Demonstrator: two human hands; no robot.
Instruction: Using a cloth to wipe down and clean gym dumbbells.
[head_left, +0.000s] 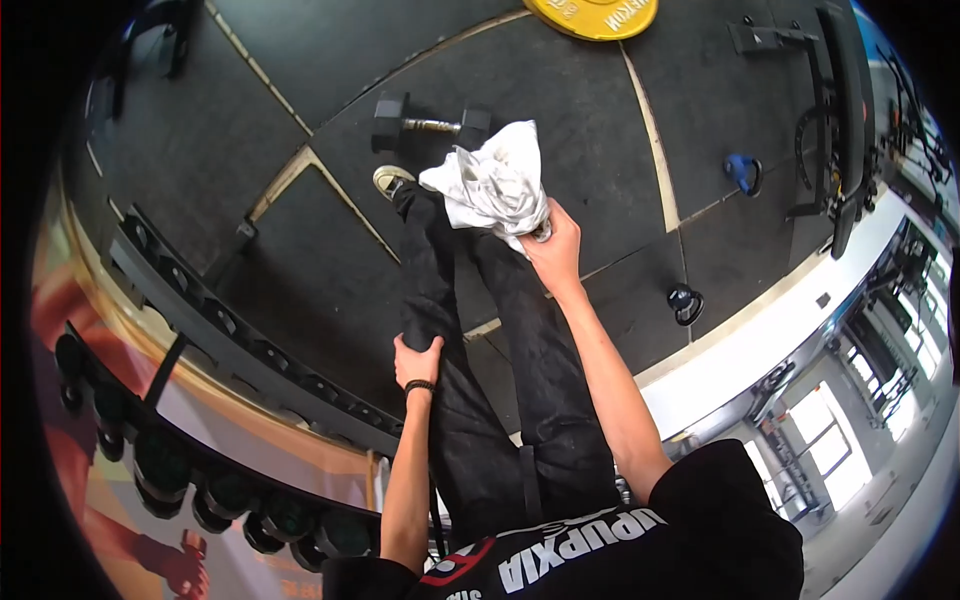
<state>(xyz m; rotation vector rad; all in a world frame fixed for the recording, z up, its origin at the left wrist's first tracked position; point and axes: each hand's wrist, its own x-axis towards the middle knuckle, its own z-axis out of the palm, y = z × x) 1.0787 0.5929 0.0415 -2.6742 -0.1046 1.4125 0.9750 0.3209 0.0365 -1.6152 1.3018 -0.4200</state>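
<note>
My right hand (553, 247) grips a crumpled white cloth (495, 180), which hangs over my lower leg and hides one foot. A hex dumbbell (431, 125) with black heads and a metal handle lies on the floor just beyond the cloth, one head partly behind it. My left hand (417, 362), with a dark braided bracelet on the wrist, rests on my knee in black trousers, thumb and fingers apart. One dark shoe with a pale toe cap (393, 178) shows beside the cloth.
Black rubber mats (592, 127) cover the floor. A yellow weight plate (600, 16) lies at the top. To the right are a blue kettlebell (739, 171), a dark kettlebell (682, 300) and a black bench (847, 127). A rack (247, 330) with dumbbells (161, 465) stands at left.
</note>
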